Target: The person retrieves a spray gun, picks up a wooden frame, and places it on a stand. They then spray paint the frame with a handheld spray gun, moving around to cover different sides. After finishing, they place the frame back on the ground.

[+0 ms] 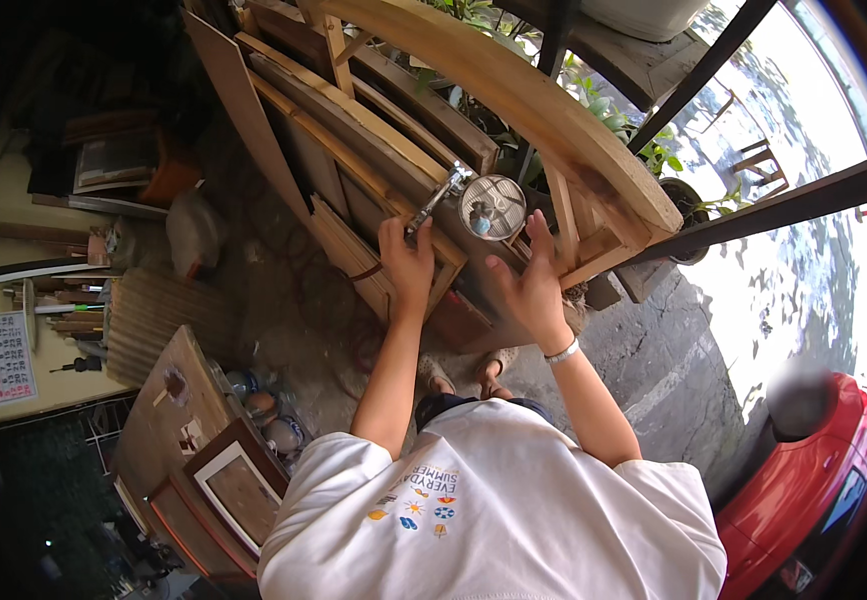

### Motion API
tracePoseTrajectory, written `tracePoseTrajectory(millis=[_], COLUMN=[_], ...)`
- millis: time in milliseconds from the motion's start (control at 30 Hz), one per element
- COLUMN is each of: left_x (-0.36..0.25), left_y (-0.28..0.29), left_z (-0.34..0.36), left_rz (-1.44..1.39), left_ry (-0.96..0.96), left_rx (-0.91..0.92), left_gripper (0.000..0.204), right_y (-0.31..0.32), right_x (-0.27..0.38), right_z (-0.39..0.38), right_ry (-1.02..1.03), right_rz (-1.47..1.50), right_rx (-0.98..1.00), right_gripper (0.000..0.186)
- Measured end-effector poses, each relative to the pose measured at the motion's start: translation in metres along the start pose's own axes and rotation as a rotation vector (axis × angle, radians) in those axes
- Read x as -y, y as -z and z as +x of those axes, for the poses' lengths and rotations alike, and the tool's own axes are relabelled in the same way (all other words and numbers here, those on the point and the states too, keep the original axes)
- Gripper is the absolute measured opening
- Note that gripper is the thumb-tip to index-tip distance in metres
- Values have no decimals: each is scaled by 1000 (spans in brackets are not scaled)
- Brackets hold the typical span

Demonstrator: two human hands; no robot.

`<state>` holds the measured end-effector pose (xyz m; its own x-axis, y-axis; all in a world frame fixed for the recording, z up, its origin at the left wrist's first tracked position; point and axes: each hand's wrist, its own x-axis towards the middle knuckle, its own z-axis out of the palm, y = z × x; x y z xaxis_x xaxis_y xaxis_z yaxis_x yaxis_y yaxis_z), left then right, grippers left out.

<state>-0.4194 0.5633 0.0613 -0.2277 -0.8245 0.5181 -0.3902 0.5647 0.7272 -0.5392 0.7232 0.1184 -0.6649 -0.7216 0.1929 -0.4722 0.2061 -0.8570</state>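
My left hand [407,262] is closed around the lower end of a shiny metal tool with a round clear part. The tool's metal body [444,190] slants up to the right, beside the round part [494,207], which has a pale rim, a ribbed face and something bluish in it. Whether the two are joined I cannot tell. Just right of the round part, my right hand [537,285] is open with fingers apart, holding nothing. Under and beyond both hands lean several wooden boards and frames [354,140].
A curved wooden frame [514,90] arches over the far right side. Dark metal bars [764,215] and potted plants [689,215] stand beyond it. A wooden cabinet [169,430] is at the left, a red car [804,490] at the lower right. Concrete floor [644,340] shows between.
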Motion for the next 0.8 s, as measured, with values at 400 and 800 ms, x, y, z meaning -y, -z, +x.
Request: tracePoseTrajectory(millis=[400, 800], left_x=[-1, 24], left_y=[4, 25], left_z=[17, 11], left_rz=[5, -86], left_ry=[-53, -41], left_rx=[103, 188], left_gripper=[24, 36], right_y=[-5, 2], right_x=[6, 31], right_z=[4, -34], right_ry=[7, 81], right_rz=[-35, -222], right_rx=[-20, -120], right_gripper=[90, 61])
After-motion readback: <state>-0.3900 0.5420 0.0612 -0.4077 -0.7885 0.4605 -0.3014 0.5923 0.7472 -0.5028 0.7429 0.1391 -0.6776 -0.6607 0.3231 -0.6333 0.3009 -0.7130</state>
